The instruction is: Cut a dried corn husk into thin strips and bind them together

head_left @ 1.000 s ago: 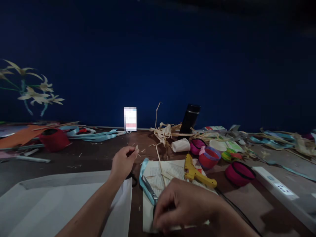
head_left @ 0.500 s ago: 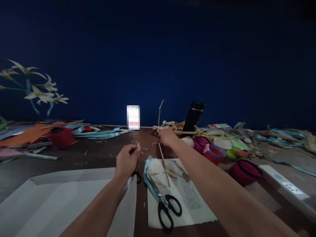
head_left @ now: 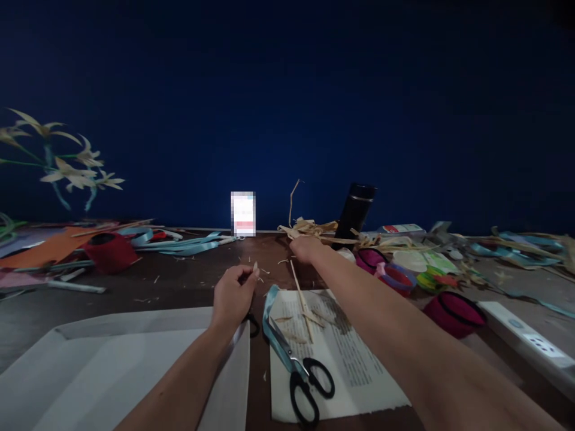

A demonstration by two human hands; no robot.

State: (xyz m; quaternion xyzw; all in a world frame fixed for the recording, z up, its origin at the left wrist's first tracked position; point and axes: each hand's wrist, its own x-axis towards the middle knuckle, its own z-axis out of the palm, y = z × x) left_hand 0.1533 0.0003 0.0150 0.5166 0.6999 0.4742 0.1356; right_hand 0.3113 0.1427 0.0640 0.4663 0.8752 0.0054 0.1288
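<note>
My left hand (head_left: 233,296) is closed in a pinch above the right edge of a white tray-like sheet (head_left: 135,347). A small pale pointed piece (head_left: 256,267) sticks up from its fingertips. My right hand (head_left: 306,248) reaches to the back, at a pile of dried tan strips (head_left: 314,227); its fingers are hidden from me. Between my arms lies a printed page (head_left: 359,365) bearing black-handled scissors (head_left: 309,383), a light blue ribbon (head_left: 271,305), a thin stick (head_left: 300,299) and several dried petal-like pieces (head_left: 313,319).
A dark bottle (head_left: 357,212) leans behind the pile. Ribbon rolls, including a magenta one (head_left: 456,314), lie at right, beside a white power strip (head_left: 523,341). At left are a red roll (head_left: 110,252), blue ribbons (head_left: 188,244) and pale artificial flowers (head_left: 72,170). A lit screen (head_left: 243,214) stands at the back.
The view has shifted slightly. My right hand stays at the dried strips, which have moved a little. My left hand keeps its pinch on the small pale piece.
</note>
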